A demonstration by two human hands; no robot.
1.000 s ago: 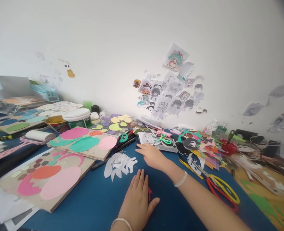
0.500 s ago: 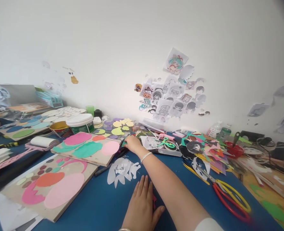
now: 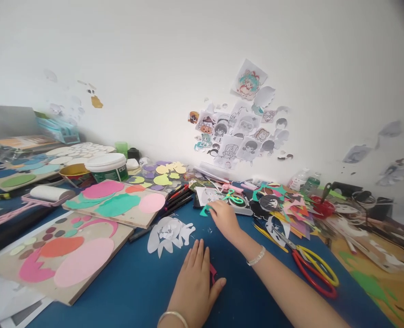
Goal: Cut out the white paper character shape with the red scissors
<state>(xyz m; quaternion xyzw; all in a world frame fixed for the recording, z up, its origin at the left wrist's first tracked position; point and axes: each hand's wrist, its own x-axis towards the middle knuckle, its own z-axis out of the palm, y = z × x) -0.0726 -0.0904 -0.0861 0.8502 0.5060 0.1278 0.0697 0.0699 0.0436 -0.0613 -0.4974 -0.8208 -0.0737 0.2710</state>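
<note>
My left hand [image 3: 193, 280] lies flat on the blue tabletop [image 3: 253, 291], fingers stretched out. A magenta piece [image 3: 212, 270] shows partly between its thumb and forefinger; the rest is hidden. My right hand [image 3: 225, 221] is further forward, its fingers pinched on a small green paper scrap [image 3: 204, 211]. Close beyond it are the green-handled scissors [image 3: 234, 197] and a sheet with a grey drawing [image 3: 207, 195]. White paper cutouts [image 3: 170, 232] lie in a loose heap beyond my left fingertips. Several dark pens [image 3: 179, 199] lie to the left of my right hand.
Boards with coloured flat shapes [image 3: 85, 269] sit on the left, with a roller [image 3: 49, 193] and a white-lidded tub [image 3: 106, 165] behind. Large red-and-yellow-handled scissors [image 3: 314, 269] and a pile of coloured scraps [image 3: 296, 212] are at the right. Drawings [image 3: 250, 146] cover part of the wall.
My right hand has moved right and back from the pens, and the green scrap now shows in its fingers. My left hand stays flat on the table. The view has shifted slightly.
</note>
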